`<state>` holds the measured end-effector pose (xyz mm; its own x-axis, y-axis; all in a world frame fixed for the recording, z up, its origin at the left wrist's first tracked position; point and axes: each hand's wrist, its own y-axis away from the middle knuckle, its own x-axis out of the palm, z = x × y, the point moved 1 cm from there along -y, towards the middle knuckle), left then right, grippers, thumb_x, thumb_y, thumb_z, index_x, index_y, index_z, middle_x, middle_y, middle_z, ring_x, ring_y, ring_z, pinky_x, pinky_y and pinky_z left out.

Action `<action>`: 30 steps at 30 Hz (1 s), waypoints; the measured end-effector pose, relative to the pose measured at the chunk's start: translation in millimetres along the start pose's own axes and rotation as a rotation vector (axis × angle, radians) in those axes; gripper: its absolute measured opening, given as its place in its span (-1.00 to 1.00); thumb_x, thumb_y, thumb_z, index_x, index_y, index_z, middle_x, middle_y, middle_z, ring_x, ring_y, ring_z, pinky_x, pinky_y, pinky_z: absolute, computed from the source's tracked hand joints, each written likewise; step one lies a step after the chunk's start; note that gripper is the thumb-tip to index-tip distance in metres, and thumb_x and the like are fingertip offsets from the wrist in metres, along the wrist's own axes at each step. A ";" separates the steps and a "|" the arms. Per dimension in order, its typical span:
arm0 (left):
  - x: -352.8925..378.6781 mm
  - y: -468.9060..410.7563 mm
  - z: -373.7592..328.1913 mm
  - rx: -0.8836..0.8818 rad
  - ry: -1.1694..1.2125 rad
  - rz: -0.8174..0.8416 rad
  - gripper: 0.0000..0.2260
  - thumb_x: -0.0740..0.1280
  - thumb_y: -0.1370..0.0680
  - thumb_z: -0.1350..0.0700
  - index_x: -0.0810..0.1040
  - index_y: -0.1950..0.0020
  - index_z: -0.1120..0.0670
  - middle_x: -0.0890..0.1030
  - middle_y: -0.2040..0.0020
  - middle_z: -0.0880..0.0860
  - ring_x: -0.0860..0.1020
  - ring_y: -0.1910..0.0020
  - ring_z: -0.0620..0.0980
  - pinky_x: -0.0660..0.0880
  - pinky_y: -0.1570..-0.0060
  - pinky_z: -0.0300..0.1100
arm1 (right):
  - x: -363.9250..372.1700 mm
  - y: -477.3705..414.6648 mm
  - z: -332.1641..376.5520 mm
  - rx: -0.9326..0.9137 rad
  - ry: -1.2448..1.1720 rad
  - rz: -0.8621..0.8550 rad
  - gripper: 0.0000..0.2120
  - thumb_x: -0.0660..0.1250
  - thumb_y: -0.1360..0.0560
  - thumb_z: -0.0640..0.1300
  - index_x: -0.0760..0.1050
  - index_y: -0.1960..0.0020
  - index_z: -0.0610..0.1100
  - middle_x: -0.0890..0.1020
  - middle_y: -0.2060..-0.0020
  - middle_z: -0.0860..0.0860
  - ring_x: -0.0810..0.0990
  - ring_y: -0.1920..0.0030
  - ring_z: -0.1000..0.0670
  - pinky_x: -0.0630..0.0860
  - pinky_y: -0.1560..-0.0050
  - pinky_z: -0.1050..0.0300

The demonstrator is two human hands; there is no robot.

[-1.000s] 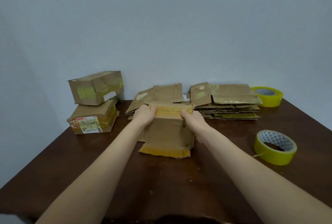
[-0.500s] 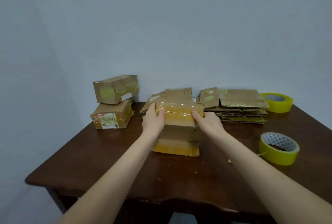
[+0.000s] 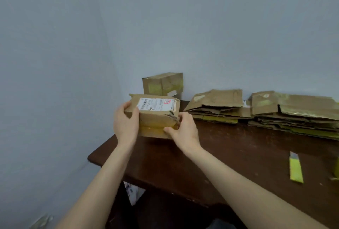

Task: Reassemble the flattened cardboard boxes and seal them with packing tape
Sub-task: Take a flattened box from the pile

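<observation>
Grey wall (image 3: pixel 165 27) behind, flat cardboard (image 3: pixel 220 107) stacked on the bench (image 3: pixel 229 151). My left hand (image 3: pixel 126 124) grips the box (image 3: pixel 156 116) by its left end, and my right hand (image 3: pixel 183 127) pinches its right corner, at the bench's left end.

I hold the brown labelled cardboard box (image 3: pixel 156 116) between my left hand (image 3: pixel 125 124) at its left end and my right hand (image 3: pixel 183 129) at its right end, over the far left corner of the dark wooden table (image 3: pixel 229 155). Behind it stands a taped brown cardboard box (image 3: pixel 163 83) (what it sits on is hidden). To the right, against the wall, lies a stack of flattened brown cardboard sheets (image 3: pixel 216 104), and a second stack of flattened cardboard (image 3: pixel 293 113) lies just beside it, further right. A yellow strip of tape (image 3: pixel 295 169) lies nearer me, on the table's right.
</observation>
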<state>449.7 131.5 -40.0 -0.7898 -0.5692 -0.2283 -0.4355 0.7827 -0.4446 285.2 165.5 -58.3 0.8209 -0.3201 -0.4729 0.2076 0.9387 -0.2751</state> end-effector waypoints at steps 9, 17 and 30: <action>-1.0 -50.0 85.5 -0.169 -0.426 0.232 -0.66 0.10 -0.65 0.08 0.46 -0.39 0.10 0.14 -0.53 0.22 0.07 -0.52 0.15 0.07 -0.46 0.02 | 90.8 -23.8 -8.5 0.049 0.194 0.361 -0.44 0.26 -0.56 -0.02 0.17 -0.49 -0.10 0.35 -0.39 -0.07 0.39 -0.36 -0.14 0.39 -0.28 -0.02; 82.5 -22.6 -1.1 0.313 -0.437 0.244 -0.68 0.20 -0.59 0.16 0.49 -0.33 0.03 0.23 -0.46 0.08 0.22 -0.46 0.02 0.28 -0.35 -0.08 | 18.9 -64.4 -38.2 0.102 0.223 0.097 -0.46 0.27 -0.51 -0.13 0.24 -0.46 0.00 0.36 -0.35 -0.02 0.41 -0.33 -0.08 0.44 -0.23 0.00; 289.8 2.9 -24.6 0.158 -0.427 0.663 -0.54 0.06 -0.65 -0.07 0.22 -0.51 0.09 0.25 -0.51 0.07 0.24 -0.47 0.09 0.20 -0.42 0.09 | -156.1 -179.6 -146.1 0.467 0.052 -0.312 -0.52 0.28 -0.56 -0.01 0.31 -0.35 -0.29 0.44 -0.24 -0.17 0.50 -0.16 -0.18 0.43 -0.10 0.02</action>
<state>208.9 -25.1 -86.2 -0.6152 -0.0710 -0.7852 0.1572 0.9649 -0.2104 42.0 28.2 -57.4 0.6578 -0.5867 -0.4723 0.6597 0.7514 -0.0147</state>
